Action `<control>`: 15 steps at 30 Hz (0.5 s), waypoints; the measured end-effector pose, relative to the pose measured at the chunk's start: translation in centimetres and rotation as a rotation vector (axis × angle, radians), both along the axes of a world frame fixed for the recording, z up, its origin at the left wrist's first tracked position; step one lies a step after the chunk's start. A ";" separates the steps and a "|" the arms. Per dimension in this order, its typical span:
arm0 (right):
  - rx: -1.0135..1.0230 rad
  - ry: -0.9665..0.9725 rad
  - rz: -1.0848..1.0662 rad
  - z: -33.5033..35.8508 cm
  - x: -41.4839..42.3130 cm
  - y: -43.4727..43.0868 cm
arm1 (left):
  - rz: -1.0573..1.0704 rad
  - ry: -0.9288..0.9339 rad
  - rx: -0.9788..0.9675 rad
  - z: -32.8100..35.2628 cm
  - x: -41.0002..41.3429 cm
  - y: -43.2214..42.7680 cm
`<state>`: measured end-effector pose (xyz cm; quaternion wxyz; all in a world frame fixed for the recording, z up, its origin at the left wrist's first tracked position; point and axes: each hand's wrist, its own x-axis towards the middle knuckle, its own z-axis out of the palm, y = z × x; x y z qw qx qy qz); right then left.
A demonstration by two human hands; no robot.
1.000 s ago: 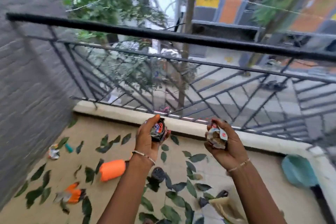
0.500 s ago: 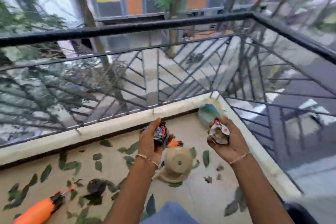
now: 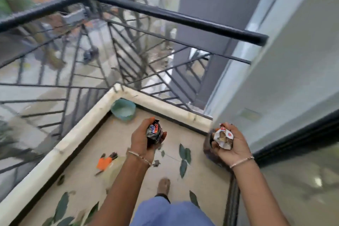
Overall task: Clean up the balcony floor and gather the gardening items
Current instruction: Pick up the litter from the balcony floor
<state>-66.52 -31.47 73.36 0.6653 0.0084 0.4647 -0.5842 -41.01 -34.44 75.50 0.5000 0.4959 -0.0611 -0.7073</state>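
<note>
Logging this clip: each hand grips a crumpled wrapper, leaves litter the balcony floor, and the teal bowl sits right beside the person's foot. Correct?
Not the bowl. The head view shows the teal bowl in the floor's far corner, against the curb under the railing, away from the foot. The rest stands: the left hand grips a dark wrapper, the right hand a white wrapper.

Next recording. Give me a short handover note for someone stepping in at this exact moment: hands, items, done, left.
Left hand grips a dark crumpled wrapper; right hand grips a pale crumpled wrapper.
On the floor: orange tool at left, teal bowl in the far corner, leaves scattered.
Done: two wrappers picked up.
Left: bin them, clear the leaves, gather tool and bowl.
</note>
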 end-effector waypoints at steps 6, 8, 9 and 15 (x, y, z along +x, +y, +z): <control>0.132 -0.005 -0.301 -3.5 -8.4 2.6 | -0.258 0.030 0.069 -2.4 -9.6 -4.4; 0.198 -0.002 -0.347 -5.3 -10.1 2.8 | -0.315 0.031 0.109 -3.5 -12.4 -5.8; 0.237 0.001 -0.362 -6.4 -10.9 2.6 | -0.345 0.026 0.130 -4.1 -13.9 -6.7; 0.440 -0.074 -0.411 -12.6 -14.5 -0.6 | -0.456 -0.041 0.253 -7.8 -21.3 -12.3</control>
